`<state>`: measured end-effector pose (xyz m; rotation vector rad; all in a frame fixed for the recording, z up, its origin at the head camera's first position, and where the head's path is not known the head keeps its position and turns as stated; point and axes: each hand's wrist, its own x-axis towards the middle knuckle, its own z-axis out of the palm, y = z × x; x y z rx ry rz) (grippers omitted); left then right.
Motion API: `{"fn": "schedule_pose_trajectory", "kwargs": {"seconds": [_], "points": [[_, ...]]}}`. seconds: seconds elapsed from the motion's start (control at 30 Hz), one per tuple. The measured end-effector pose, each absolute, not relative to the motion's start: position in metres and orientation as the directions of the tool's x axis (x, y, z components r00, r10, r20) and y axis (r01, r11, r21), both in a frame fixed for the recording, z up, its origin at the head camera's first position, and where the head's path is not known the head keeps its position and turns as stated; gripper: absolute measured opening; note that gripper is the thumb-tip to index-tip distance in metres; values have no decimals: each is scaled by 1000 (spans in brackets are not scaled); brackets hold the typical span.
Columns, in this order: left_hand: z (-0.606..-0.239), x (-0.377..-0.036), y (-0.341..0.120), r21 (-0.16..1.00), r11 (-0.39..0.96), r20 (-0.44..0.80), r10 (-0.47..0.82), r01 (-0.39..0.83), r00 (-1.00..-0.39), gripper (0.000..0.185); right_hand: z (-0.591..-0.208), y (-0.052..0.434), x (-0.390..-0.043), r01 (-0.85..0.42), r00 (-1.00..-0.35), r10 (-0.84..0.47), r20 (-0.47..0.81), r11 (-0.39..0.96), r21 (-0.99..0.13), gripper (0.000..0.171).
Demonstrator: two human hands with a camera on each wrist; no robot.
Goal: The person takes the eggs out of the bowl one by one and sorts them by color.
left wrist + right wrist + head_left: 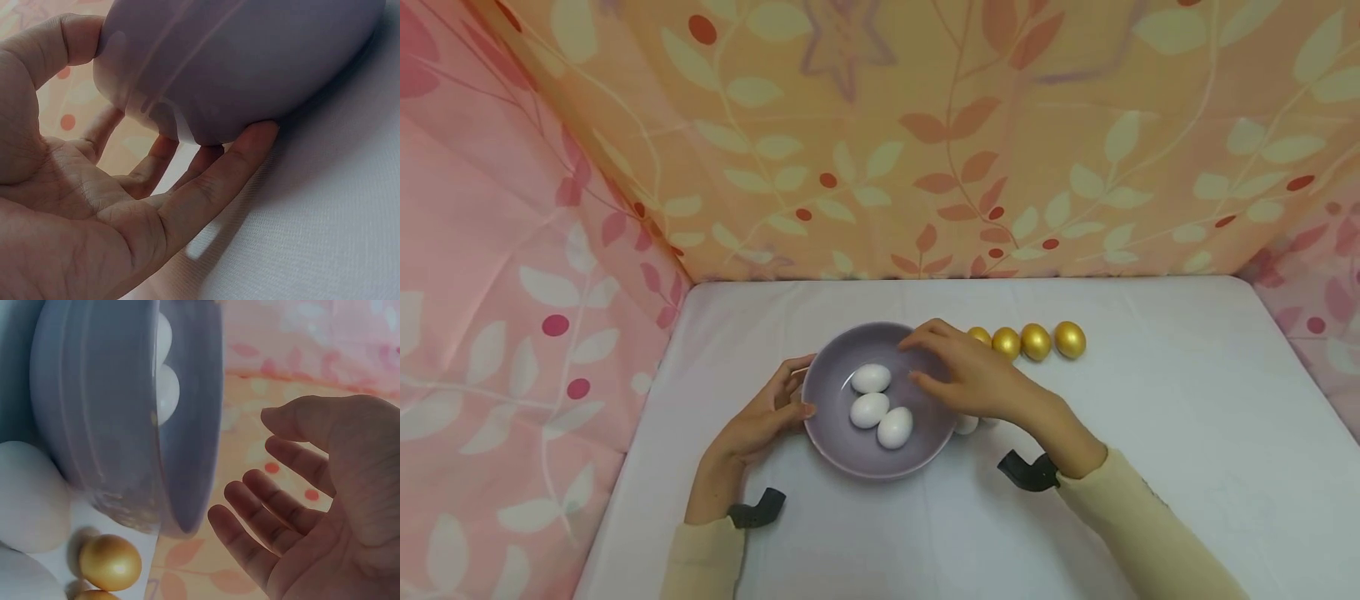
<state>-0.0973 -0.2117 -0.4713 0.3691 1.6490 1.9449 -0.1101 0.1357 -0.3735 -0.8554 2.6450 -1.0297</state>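
Observation:
A purple-grey bowl (pixel 835 446) stands on the white table with three white eggs (pixel 869 411) lying in its hollow. My left hand (pixel 767 414) holds the bowl from its left side, thumb at the rim and fingertips against the outer wall, as the left wrist view shows (pixel 156 206). Over the bowl's right side hovers my right hand (pixel 973 371), fingers bent loosely and apart from the thumb. Nothing lies between those fingers in the right wrist view, where the palm (pixel 350 506) faces the bowl's open top.
Several golden eggs (pixel 1036 342) form a row behind and right of the bowl. More white eggs (pixel 28 497) lie on the table against the bowl's right side, partly hidden under my right hand in the head view. Patterned cloth (pixel 880 167) hangs at the table's back edge.

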Motion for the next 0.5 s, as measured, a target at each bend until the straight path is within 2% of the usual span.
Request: {"fn": "schedule_pose_trajectory", "kwargs": {"seconds": [0.17, 0.5], "points": [[-471, -97, -212, 966, -92, -147, 573, -241, -806, 74, -374, 123, -116, -511, -769, -638, 32, 584, -631, 36], [-472, -97, -211, 966, -87, -154, 568, -245, -809, 74, -375, 96, -125, -548, -699, -711, -72, 598, -585, 36]]}}
